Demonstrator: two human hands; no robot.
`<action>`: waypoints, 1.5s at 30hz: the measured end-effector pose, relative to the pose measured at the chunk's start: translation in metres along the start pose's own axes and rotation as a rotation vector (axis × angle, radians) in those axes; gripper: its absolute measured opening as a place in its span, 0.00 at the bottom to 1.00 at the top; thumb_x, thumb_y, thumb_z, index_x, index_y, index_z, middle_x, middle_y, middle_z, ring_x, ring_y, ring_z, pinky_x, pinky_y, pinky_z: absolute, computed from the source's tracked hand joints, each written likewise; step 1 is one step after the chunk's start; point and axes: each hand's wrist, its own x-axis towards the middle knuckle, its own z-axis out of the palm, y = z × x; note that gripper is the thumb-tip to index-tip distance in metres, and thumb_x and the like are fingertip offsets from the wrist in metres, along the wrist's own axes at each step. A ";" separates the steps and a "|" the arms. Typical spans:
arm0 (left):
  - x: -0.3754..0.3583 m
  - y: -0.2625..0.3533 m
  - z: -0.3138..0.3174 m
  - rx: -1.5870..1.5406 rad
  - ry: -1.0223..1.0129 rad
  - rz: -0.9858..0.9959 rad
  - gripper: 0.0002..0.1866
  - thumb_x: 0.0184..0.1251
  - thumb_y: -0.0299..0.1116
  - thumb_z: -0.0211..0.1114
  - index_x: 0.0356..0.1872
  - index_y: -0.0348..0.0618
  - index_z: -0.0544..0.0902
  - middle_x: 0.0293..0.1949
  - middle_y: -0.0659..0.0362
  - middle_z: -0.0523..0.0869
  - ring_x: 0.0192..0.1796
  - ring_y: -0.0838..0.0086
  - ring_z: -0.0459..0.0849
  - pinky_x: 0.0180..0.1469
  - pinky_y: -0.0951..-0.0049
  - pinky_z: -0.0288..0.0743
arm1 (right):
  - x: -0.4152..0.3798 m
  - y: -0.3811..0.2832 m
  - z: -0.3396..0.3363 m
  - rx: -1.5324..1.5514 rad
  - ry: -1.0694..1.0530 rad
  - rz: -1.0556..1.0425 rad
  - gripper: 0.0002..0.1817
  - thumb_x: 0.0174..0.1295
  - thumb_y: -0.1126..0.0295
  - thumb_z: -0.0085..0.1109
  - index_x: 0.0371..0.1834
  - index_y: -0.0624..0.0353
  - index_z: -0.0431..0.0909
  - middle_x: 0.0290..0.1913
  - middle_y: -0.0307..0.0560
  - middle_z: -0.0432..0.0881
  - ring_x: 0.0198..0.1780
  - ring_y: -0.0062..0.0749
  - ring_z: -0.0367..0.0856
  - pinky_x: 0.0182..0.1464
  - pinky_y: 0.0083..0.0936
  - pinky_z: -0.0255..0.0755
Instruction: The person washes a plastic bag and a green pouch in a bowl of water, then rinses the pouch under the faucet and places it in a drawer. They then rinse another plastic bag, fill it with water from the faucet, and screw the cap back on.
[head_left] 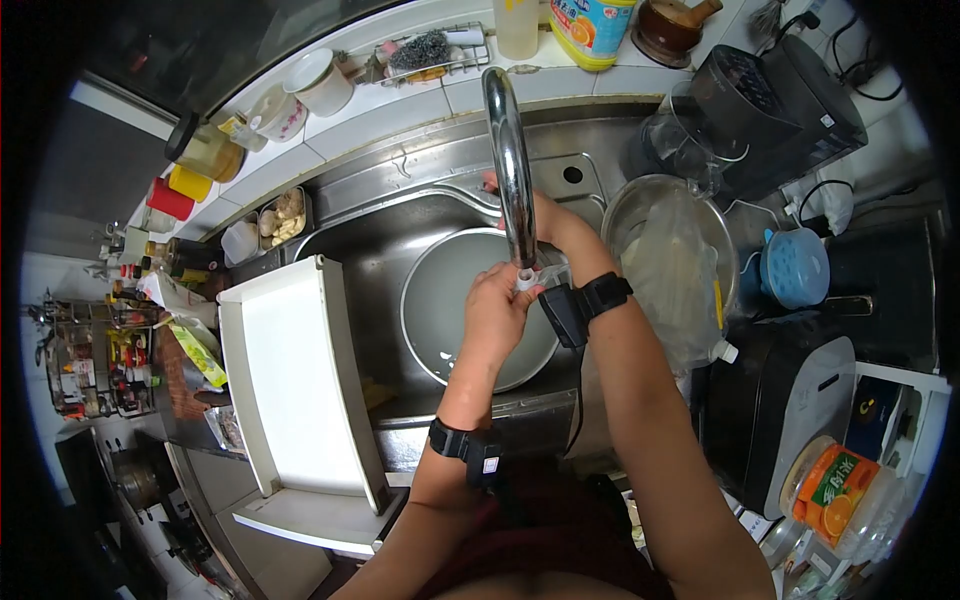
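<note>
My left hand [497, 305] is closed around a small clear plastic piece with a round opening [525, 281], directly under the spout of the chrome faucet [511, 160]. Behind the faucet's neck, my right hand [548, 218] reaches in from the right, and its fingertips show on the far left side of the neck. The faucet hides most of those fingers, which look wrapped about its lower part. Below both hands, a large round basin [408, 345] of cloudy water stands in the steel sink [375, 270]. Both wrists wear black strapped devices.
A white drawer-like box [300, 380] lies across the sink's left side. To the right, a steel bowl [622, 215] holds a clear plastic bag [665, 280] with a white cap. A black appliance [790, 95] stands behind it. Jars and bottles line the back ledge.
</note>
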 end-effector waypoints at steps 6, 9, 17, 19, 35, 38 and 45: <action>-0.002 -0.003 -0.001 -0.067 0.004 -0.028 0.13 0.51 0.29 0.68 0.39 0.43 0.79 0.33 0.52 0.81 0.37 0.60 0.79 0.40 0.68 0.71 | -0.004 0.007 -0.007 0.113 0.159 0.009 0.32 0.52 0.80 0.42 0.65 0.53 0.56 0.56 0.51 0.68 0.36 0.25 0.71 0.35 0.23 0.71; -0.004 -0.007 -0.001 -0.084 0.010 -0.003 0.13 0.51 0.29 0.68 0.40 0.43 0.79 0.34 0.53 0.81 0.38 0.65 0.80 0.41 0.71 0.72 | -0.009 0.015 -0.003 -0.018 0.270 -0.094 0.27 0.56 0.78 0.45 0.62 0.57 0.59 0.57 0.52 0.68 0.40 0.26 0.73 0.40 0.22 0.71; -0.014 -0.024 -0.028 -0.392 -0.008 -0.110 0.11 0.57 0.28 0.66 0.40 0.41 0.77 0.30 0.66 0.79 0.35 0.83 0.73 0.39 0.80 0.69 | -0.101 -0.037 0.043 -0.063 0.717 -0.100 0.16 0.61 0.74 0.49 0.53 0.62 0.70 0.51 0.49 0.75 0.50 0.30 0.74 0.49 0.23 0.68; -0.017 -0.028 -0.038 -0.495 -0.036 -0.119 0.11 0.58 0.28 0.65 0.41 0.41 0.76 0.32 0.68 0.78 0.34 0.85 0.72 0.39 0.84 0.67 | -0.118 -0.030 0.060 -0.118 0.817 -0.140 0.19 0.62 0.71 0.50 0.56 0.62 0.66 0.55 0.52 0.71 0.54 0.35 0.71 0.53 0.26 0.66; -0.071 0.024 -0.138 -0.760 -0.179 -0.010 0.12 0.57 0.24 0.64 0.41 0.43 0.72 0.35 0.65 0.78 0.40 0.82 0.76 0.45 0.82 0.68 | -0.172 -0.129 0.144 -0.887 1.169 -0.357 0.34 0.51 0.65 0.63 0.61 0.57 0.61 0.58 0.55 0.65 0.62 0.44 0.62 0.65 0.44 0.48; -0.074 0.023 -0.141 -0.606 -0.228 0.138 0.12 0.56 0.23 0.65 0.40 0.42 0.74 0.34 0.66 0.78 0.39 0.83 0.74 0.44 0.83 0.68 | -0.179 -0.153 0.153 -1.097 0.744 -0.434 0.30 0.47 0.67 0.65 0.57 0.52 0.67 0.53 0.48 0.71 0.59 0.42 0.66 0.65 0.44 0.48; -0.088 -0.001 -0.139 -0.674 -0.119 -0.004 0.23 0.52 0.28 0.69 0.51 0.42 0.73 0.39 0.65 0.77 0.40 0.82 0.73 0.43 0.83 0.67 | -0.175 -0.142 0.176 -0.797 0.825 -0.367 0.06 0.51 0.64 0.60 0.26 0.53 0.79 0.26 0.39 0.78 0.36 0.35 0.75 0.49 0.33 0.59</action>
